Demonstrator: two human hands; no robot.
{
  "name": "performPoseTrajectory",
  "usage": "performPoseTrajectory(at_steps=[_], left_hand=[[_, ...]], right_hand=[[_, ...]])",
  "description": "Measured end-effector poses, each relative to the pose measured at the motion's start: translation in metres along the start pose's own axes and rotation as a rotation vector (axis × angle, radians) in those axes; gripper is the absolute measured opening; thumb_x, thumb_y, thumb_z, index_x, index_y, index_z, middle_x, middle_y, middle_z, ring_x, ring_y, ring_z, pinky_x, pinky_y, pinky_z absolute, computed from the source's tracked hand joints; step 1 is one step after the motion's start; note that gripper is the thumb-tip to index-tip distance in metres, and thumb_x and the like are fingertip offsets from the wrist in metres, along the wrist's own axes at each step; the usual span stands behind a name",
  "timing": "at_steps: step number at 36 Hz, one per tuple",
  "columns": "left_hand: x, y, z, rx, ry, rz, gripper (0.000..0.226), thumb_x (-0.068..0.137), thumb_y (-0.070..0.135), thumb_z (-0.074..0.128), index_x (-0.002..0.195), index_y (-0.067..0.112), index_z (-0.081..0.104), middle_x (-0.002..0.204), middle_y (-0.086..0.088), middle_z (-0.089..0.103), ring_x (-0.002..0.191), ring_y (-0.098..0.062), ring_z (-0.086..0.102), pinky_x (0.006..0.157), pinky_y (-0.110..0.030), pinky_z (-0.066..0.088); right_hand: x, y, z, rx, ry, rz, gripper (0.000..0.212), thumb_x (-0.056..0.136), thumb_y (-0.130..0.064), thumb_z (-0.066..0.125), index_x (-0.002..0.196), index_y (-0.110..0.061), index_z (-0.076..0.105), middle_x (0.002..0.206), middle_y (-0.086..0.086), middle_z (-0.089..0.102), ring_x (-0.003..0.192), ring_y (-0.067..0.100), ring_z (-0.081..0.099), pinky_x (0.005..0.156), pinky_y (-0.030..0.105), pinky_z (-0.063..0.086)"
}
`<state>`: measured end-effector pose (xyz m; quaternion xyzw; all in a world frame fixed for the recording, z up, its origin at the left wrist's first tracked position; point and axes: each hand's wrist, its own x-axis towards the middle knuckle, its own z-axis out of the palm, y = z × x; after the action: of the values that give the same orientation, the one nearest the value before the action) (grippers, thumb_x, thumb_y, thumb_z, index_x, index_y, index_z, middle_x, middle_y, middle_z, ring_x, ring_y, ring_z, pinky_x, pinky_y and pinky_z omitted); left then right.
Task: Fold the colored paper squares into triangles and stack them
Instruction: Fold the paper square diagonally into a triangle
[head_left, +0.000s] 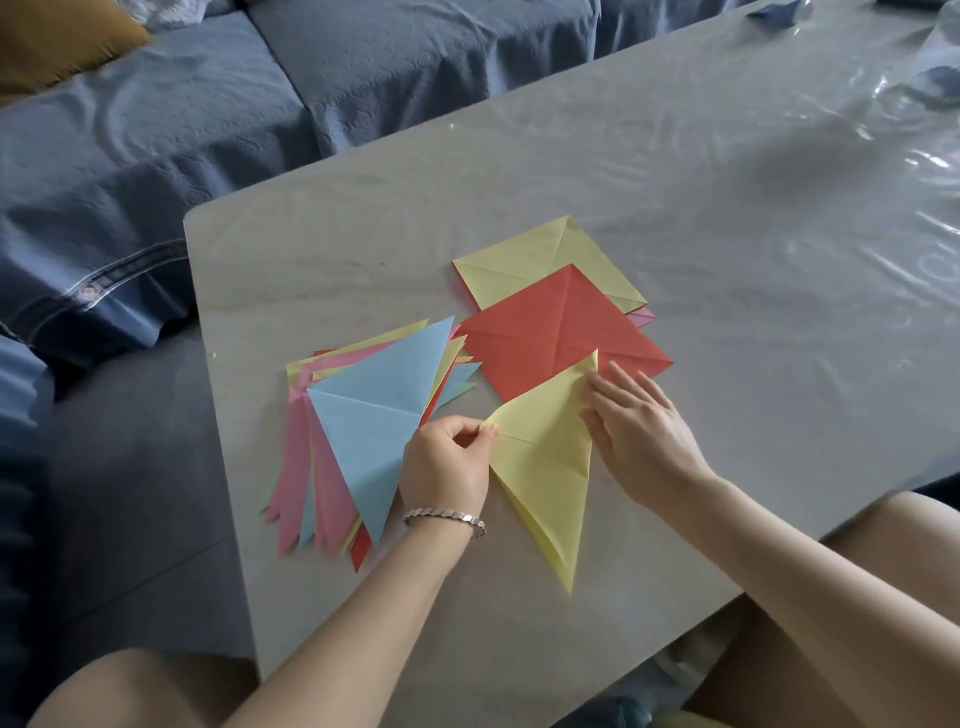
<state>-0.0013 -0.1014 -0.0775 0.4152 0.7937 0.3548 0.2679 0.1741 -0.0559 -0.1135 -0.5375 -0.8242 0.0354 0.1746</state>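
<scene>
**Head view: a fold in hand.** The yellow triangle lies on the surface directly before me, with its long point toward my body and a hand on each side.

- **Left hand:** my left hand pinches the triangle's left corner between thumb and forefinger. The other fingers are curled.
- **Right hand:** my right hand lies flat, with its fingers straight and slightly spread. It holds nothing and presses the triangle's upper right edge down.
- **Stack:** the stack of finished triangles sits just beside the left hand. It is fanned and untidy, with a blue triangle on top.
- **Unfolded sheets:** beyond the triangle lies a red square, whose near edge the triangle's top point overlaps. Behind it, a yellow square rests on further sheets. Both squares are creased but open.

**Handling, as I judge it:** the paper is light, thin and limp. It would droop if lifted by one corner and could slide on the glossy surface. I would hold it along the folded edge, where the doubled layers are stiffest, and keep both layers pinched together so the fold does not spring open on the way to the stack.
</scene>
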Motion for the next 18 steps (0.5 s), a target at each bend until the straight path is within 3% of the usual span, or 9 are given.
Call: performPoseTrajectory(at_steps=[8, 15, 18], left_hand=[[0.001, -0.001, 0.000, 0.000, 0.006, 0.012, 0.011, 0.079, 0.022, 0.070, 0.076, 0.011, 0.071, 0.065, 0.004, 0.061, 0.067, -0.017, 0.058, 0.061, -0.021, 0.041], [0.002, -0.002, 0.000, -0.006, 0.014, 0.008, 0.012, 0.079, 0.023, 0.071, 0.077, 0.011, 0.071, 0.067, 0.003, 0.062, 0.067, -0.017, 0.058, 0.061, -0.021, 0.041], [0.003, -0.002, 0.001, -0.016, 0.009, 0.005, 0.012, 0.078, 0.022, 0.071, 0.077, 0.010, 0.071, 0.067, 0.003, 0.062, 0.068, -0.018, 0.059, 0.063, -0.022, 0.043]], right_hand=[[0.024, 0.012, -0.001, 0.032, -0.105, 0.107, 0.031, 0.097, -0.018, 0.044, 0.121, -0.005, 0.058, 0.137, 0.008, 0.050, 0.135, 0.028, 0.035, 0.111, 0.040, 0.021], [0.030, 0.016, -0.006, -0.036, -0.281, 0.126, 0.051, 0.100, -0.036, 0.030, 0.146, -0.015, 0.024, 0.155, -0.002, 0.014, 0.144, 0.015, 0.006, 0.115, 0.031, 0.004], [0.026, 0.018, -0.012, -0.032, -0.340, 0.128, 0.065, 0.095, -0.049, 0.034, 0.148, -0.015, 0.016, 0.156, -0.002, 0.006, 0.144, 0.014, -0.004, 0.116, 0.032, -0.001]])
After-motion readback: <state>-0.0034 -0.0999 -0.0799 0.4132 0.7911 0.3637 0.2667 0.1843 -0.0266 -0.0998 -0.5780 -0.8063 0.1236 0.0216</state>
